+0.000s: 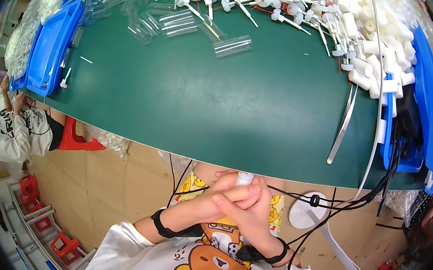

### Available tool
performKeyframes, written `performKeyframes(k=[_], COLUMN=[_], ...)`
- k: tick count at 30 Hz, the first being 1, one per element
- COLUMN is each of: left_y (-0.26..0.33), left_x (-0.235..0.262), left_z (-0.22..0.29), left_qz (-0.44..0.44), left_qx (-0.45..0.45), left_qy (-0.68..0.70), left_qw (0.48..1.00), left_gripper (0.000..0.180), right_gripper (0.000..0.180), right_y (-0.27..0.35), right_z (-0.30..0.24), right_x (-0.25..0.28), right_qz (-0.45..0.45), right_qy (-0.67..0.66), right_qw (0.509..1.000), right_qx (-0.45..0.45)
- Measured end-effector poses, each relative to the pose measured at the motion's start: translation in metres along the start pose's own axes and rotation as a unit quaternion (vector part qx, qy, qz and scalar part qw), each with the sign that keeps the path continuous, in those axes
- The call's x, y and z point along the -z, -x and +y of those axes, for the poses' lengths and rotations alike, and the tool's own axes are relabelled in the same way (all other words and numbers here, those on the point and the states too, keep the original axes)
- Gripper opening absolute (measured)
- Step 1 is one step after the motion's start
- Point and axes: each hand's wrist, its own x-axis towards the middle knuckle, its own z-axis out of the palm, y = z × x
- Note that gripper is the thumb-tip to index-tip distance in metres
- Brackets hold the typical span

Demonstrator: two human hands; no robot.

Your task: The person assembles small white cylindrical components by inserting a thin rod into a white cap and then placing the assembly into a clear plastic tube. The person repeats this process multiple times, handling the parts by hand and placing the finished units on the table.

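Note:
In front of my body, just off the near edge of the green table (194, 96), my two hands are clasped together. My left hand (225, 195) and my right hand (252, 208) have their fingers wrapped round a small white cylindrical piece (244, 179). Only its top end shows between the fingers; the rest is hidden. Across the table's far side lie clear plastic tubes (232, 46) and a heap of white stemmed parts (240, 6) with thin red wires. White foam-like cylinders (362, 67) are piled at the far right, with metal tweezers (342, 126) below them.
Blue trays stand at the table's left (53, 52) and right (430, 99) ends. Black cables (320, 201) hang across the near right edge, by a white round base (305, 210). A pale cord (378, 115) crosses the right side. Another person (14, 127) sits at the left.

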Motion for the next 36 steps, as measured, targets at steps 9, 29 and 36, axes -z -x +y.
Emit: performKeyframes(k=[9, 29, 36], left_y=[-0.016, 0.033, -0.041], left_x=[-0.001, 0.205, 0.199], left_z=[-0.032, 0.020, -0.006], left_qz=[-0.033, 0.338, 0.157], left_qx=[-0.064, -0.171, -0.111], left_qy=[0.135, -0.246, -0.655], left_qw=[0.988, 0.892, 0.731], left_gripper=[0.013, 0.029, 0.032], right_gripper=[0.043, 0.032, 0.029], right_y=[-0.003, 0.015, 0.008], right_z=[-0.012, 0.008, 0.012], right_x=[0.010, 0.031, 0.012], right_qz=[0.043, -0.020, -0.075], right_qy=[0.133, 0.328, 0.407], right_qw=[0.989, 0.944, 0.910], right_qx=[-0.048, -0.026, 0.007])
